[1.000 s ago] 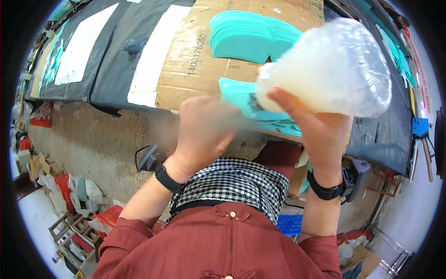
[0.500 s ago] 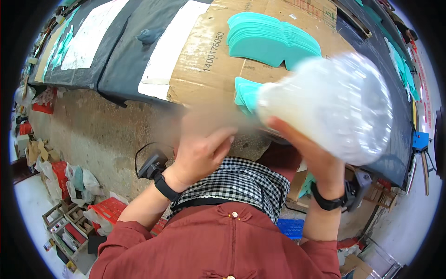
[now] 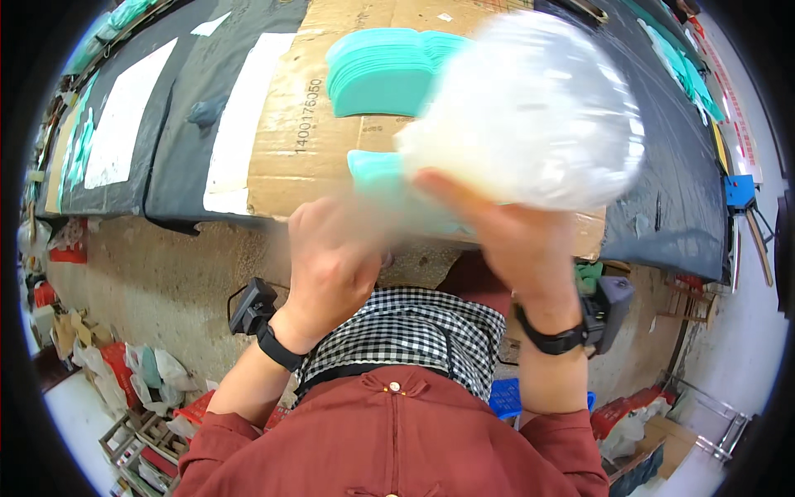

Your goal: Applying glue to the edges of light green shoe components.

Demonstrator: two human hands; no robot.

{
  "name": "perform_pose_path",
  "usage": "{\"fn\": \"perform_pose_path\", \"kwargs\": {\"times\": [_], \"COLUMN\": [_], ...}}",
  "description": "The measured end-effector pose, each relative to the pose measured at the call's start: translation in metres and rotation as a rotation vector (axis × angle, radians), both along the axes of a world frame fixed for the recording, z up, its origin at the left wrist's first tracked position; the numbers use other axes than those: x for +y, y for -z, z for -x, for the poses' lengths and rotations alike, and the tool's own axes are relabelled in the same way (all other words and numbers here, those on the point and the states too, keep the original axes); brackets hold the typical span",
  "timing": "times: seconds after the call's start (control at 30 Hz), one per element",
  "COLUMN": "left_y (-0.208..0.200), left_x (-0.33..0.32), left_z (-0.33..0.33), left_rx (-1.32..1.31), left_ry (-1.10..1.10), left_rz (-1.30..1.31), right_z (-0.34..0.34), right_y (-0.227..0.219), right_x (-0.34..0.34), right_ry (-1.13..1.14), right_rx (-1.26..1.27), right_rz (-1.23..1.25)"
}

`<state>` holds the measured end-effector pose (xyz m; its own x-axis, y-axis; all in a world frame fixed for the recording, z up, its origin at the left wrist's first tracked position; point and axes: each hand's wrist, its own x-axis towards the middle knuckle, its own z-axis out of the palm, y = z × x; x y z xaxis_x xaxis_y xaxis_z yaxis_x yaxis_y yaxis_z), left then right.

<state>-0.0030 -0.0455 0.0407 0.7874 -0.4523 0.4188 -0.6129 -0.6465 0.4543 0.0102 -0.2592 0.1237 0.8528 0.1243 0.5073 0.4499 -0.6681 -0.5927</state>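
Observation:
My right hand (image 3: 517,244) is wrapped round a large, rounded, whitish container (image 3: 530,116) in shiny clear plastic, blurred by motion; its exact kind does not show. It is raised over the cardboard sheet (image 3: 273,157) on the table. My left hand (image 3: 327,269) is at the table's near edge with its fingers curled in; its fingertips are smeared, and whatever they hold is hidden. Behind the container lies a stack of notched teal sheet pieces (image 3: 385,91), its right part covered. A smaller teal piece (image 3: 373,166) lies nearer, between my hands, partly hidden.
White paper sheets (image 3: 240,124) lie on the dark table cover (image 3: 178,157), with a dark lump (image 3: 203,112) beside them. More teal pieces (image 3: 675,70) are at the far right. Plastic bags (image 3: 157,369) and red crates (image 3: 122,373) stand on the floor at left; a blue stool (image 3: 739,190) is at right.
My right hand has carried the plastic-wrapped container up and to the left, over the cardboard. The view has turned, so the table's things sit farther left. My left hand stays curled near the edge.

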Motion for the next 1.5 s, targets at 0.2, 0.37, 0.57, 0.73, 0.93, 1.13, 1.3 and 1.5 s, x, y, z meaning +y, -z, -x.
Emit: {"fn": "perform_pose_path", "kwargs": {"times": [0.2, 0.37, 0.57, 0.73, 0.93, 1.13, 1.3, 1.5], "left_y": [-0.004, 0.003, -0.005, -0.003, -0.002, -0.016, -0.017, -0.016], "left_x": [-0.003, 0.029, 0.069, 0.084, 0.074, 0.084, 0.065, 0.037], "left_z": [-0.005, -0.019, -0.038, -0.039, -0.034, -0.045, -0.067, -0.102], "left_rx": [0.025, 0.017, 0.203, 0.218, 0.257, 0.213, 0.218, 0.229], "left_ry": [0.042, -0.103, -0.333, -0.375, -0.371, -0.395, -0.329, -0.229], "left_rz": [0.013, 0.049, 0.263, 0.361, 0.378, 0.402, 0.397, 0.312], "right_z": [0.008, 0.019, 0.035, 0.032, -0.054, -0.058, -0.040, -0.039], "right_y": [0.002, 0.008, 0.005, 0.024, 0.020, -0.006, -0.001, 0.003], "right_x": [-0.115, -0.128, -0.052, 0.009, 0.060, 0.023, 0.024, -0.061], "right_ry": [0.417, 0.521, 0.466, 0.031, -0.077, -0.022, -0.094, 0.201], "right_rx": [0.155, 0.062, 0.138, 0.009, -0.009, 0.169, 0.172, 0.264], "right_rz": [-0.364, -0.395, -0.297, 0.025, -0.156, -0.479, -0.337, -0.509]}}
